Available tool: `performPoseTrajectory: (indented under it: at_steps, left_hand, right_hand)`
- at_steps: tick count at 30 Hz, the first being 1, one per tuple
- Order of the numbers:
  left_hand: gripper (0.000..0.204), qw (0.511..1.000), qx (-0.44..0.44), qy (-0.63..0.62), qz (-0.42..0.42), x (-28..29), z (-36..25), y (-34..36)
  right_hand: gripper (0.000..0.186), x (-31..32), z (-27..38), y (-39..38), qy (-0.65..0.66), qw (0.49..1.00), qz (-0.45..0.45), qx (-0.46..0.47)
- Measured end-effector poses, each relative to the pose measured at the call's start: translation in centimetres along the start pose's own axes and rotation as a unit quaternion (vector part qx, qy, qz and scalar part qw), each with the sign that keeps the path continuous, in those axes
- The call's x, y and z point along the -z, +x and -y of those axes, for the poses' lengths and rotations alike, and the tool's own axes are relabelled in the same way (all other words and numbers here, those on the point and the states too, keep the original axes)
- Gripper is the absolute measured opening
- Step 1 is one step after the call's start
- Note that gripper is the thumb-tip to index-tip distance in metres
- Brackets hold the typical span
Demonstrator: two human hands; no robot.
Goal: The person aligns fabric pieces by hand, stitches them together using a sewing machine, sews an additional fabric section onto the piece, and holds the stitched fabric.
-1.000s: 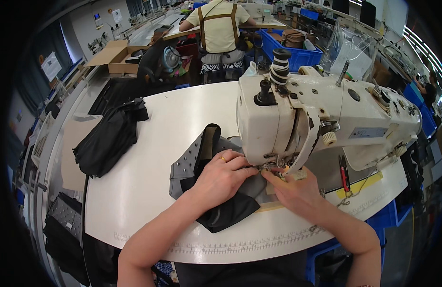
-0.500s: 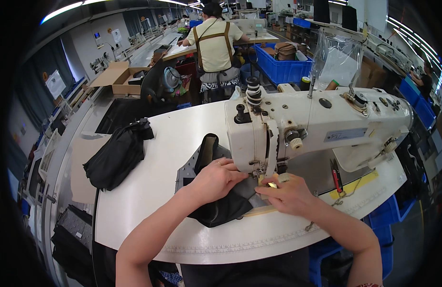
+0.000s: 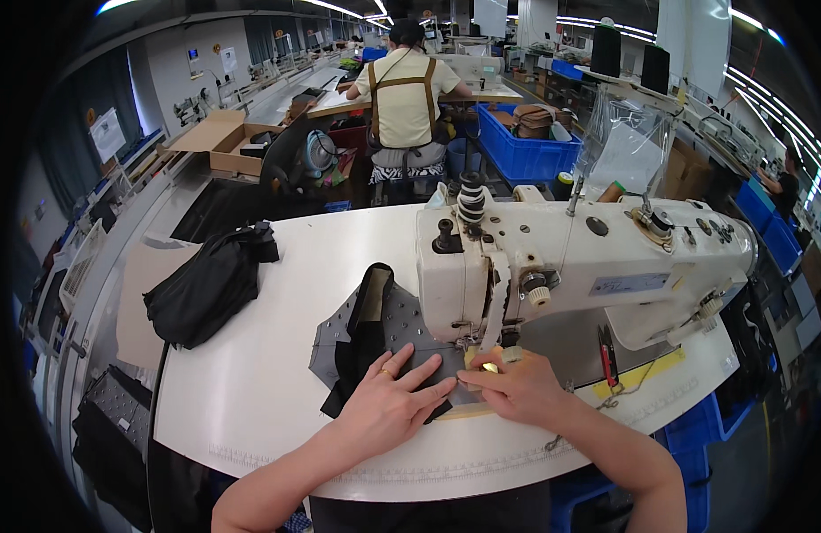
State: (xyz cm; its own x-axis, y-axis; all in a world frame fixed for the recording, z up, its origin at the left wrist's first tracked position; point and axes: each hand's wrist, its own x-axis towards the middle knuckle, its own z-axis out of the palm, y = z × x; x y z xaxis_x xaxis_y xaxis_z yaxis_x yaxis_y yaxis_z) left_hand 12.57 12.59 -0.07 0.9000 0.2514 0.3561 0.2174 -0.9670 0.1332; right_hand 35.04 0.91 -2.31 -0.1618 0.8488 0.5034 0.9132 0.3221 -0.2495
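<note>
On the white table of a sewing machine [image 3: 526,240] lies a dark grey fabric piece [image 3: 406,324] dotted with small metal studs, with a black strip [image 3: 350,351] folded over it. My left hand [image 3: 394,391] lies flat on this piece with its fingers spread, a ring on one of them. Close by the needle and presser foot [image 3: 466,346], my right hand [image 3: 524,389] is closed, thumb and fingers together at the edge of the fabric. A bright yellow glint [image 3: 490,367] shows at those fingertips; what they pinch is hidden.
A black fabric bundle [image 3: 210,289] sits at the table's left. Red-handled snips [image 3: 608,360] lie right of the needle. Blue bins [image 3: 694,444] stand below the right edge. Ahead, a person [image 3: 406,98] sits at another machine, beside a blue crate [image 3: 526,147].
My left hand has drawn back from the needle and spread its fingers on the fabric, baring more studs. The black strip lies flatter. My right hand stays by the presser foot.
</note>
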Motion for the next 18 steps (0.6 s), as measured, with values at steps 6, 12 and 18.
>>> performPoseTrajectory:
  at_steps: [6, 12, 18]
  left_hand:
    - [0.030, 1.000, -0.006, 0.008, 0.008, -0.1, 0.4, 0.3]
    - [0.029, 0.999, -0.009, -0.020, 0.026, 0.1, 1.3, 1.1]
    - [0.028, 0.999, -0.009, -0.026, 0.022, -0.5, 2.1, 1.6]
  right_hand:
    - [0.035, -0.2, 0.1, 0.1, 0.001, 1.000, -0.009, -0.010]
    - [0.032, -1.2, -0.4, -0.1, -0.039, 0.998, -0.037, -0.015]
    - [0.038, -1.1, -0.3, 0.2, -0.068, 0.997, -0.043, -0.023]
